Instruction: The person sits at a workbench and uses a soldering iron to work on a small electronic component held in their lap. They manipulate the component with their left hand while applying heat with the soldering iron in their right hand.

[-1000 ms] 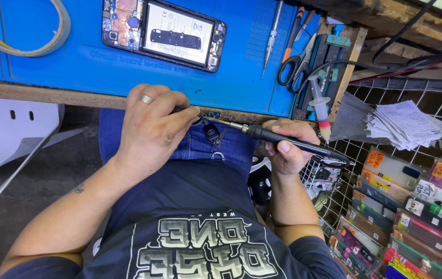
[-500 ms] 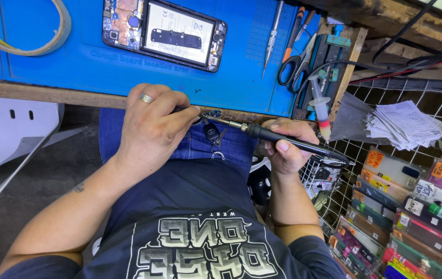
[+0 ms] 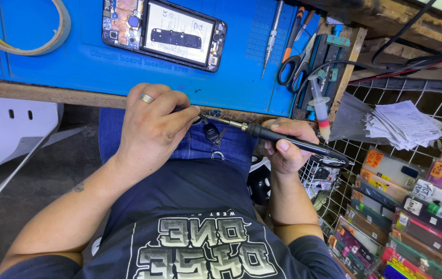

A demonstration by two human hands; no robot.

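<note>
A black soldering iron (image 3: 283, 139) lies level just below the table's (image 3: 35, 93) near edge, over the person's lap. The right hand (image 3: 285, 147) has its fingers clenched around the handle. The left hand (image 3: 151, 129) pinches something small at the iron's tip; what it is cannot be told. An opened phone (image 3: 164, 31) rests on the blue mat (image 3: 76, 59).

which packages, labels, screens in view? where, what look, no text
Opened phone: top centre on the blue mat, back off, dark frame, pale battery with a label.
Paper slips: right, white stack on the wire rack.
Boxed packages: lower right, flat boxes in rows, pink, green, purple.
Orange tags: small labels on those boxes.
No lit screen.
</note>
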